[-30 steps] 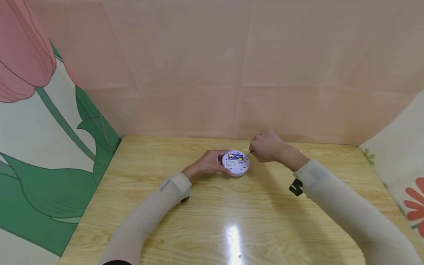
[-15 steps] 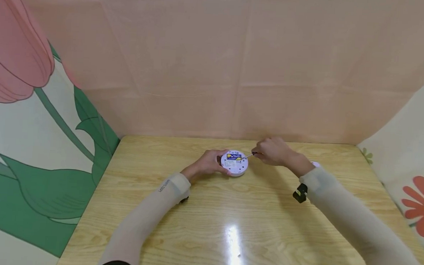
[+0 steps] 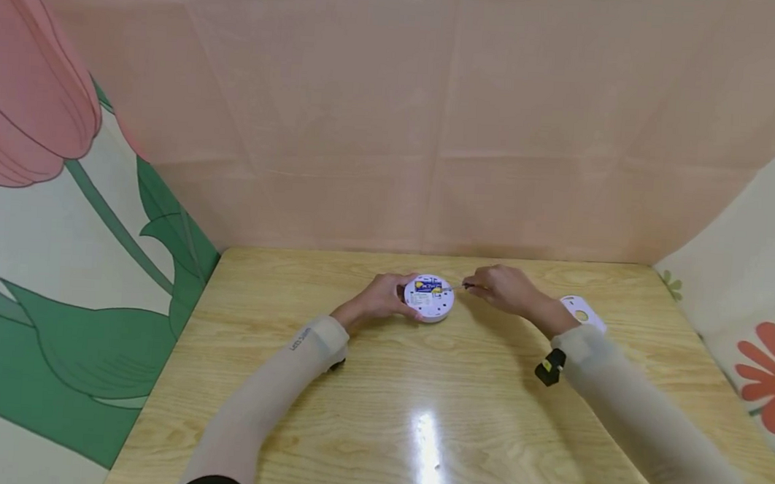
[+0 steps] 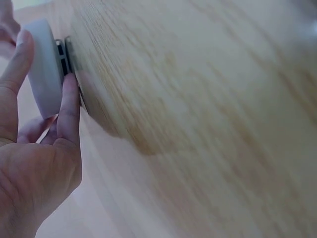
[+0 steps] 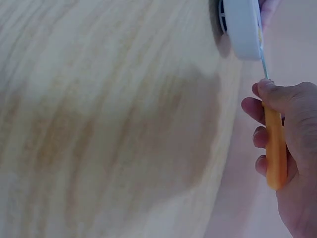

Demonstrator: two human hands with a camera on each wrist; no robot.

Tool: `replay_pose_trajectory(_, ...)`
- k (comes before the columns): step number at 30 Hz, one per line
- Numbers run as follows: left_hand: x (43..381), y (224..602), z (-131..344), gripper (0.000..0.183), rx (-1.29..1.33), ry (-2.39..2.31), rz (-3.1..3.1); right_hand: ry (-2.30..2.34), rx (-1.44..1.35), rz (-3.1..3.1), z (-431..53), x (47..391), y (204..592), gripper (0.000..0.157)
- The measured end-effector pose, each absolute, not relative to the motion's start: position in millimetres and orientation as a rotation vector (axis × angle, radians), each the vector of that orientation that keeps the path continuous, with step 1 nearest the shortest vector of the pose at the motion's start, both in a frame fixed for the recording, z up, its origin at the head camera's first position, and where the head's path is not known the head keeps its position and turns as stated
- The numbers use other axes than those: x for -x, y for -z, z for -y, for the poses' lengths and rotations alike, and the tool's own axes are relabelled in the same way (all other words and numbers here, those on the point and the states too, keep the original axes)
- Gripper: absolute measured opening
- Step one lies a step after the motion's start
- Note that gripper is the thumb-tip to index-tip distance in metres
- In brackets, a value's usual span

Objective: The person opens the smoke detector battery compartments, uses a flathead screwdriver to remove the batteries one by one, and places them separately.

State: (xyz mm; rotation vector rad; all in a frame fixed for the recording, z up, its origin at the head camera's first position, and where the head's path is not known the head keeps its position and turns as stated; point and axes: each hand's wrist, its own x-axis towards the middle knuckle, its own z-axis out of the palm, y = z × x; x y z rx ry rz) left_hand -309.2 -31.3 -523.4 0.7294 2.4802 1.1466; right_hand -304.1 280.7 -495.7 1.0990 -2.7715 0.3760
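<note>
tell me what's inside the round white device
In the head view, a blue-and-yellow piece, probably a battery, shows in the upper face of the round white device. Anything deeper is covered by its white casing and cannot be seen.

Smooth plastic disc [image 5: 242, 30] and tool handle [image 5: 276, 148], glossy wood-grain table [image 3: 345, 415].

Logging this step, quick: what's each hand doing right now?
Left hand: closed, holding the white round device by its edge.
Right hand: closed, gripping the orange-handled tool.
</note>
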Motion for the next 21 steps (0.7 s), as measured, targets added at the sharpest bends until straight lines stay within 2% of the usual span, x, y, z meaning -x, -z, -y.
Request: replay_pose_trajectory(21,310.2,522.0,31.0,0.104,-0.704,-1.127,-2.484,-0.844,-1.038,2.657,-286.2,300.0,535.0,0.023)
